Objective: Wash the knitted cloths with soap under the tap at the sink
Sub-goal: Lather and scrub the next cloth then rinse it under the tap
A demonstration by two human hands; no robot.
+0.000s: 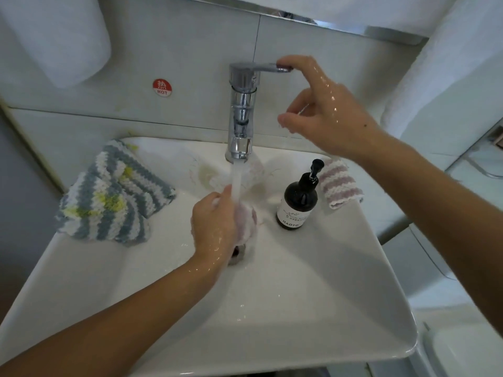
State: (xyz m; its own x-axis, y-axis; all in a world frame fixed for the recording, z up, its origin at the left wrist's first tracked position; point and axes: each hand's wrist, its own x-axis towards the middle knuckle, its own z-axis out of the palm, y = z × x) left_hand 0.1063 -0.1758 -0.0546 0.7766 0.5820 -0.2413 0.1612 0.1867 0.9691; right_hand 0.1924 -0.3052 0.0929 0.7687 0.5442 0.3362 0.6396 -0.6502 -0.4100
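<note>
Water runs from the chrome tap into the white sink. My left hand grips a wet pinkish knitted cloth right under the stream, above the drain. My right hand is raised at the tap, its index fingertip resting on the end of the lever handle, the other fingers loosely bent and holding nothing. Grey, white and yellow striped knitted cloths lie piled on the sink's left rim. A pink and white striped cloth lies on the right rim behind the dark soap pump bottle.
A red round HOT sticker is on the wall left of the tap. White towels hang at the upper left and upper right. The drain sits just below my left hand.
</note>
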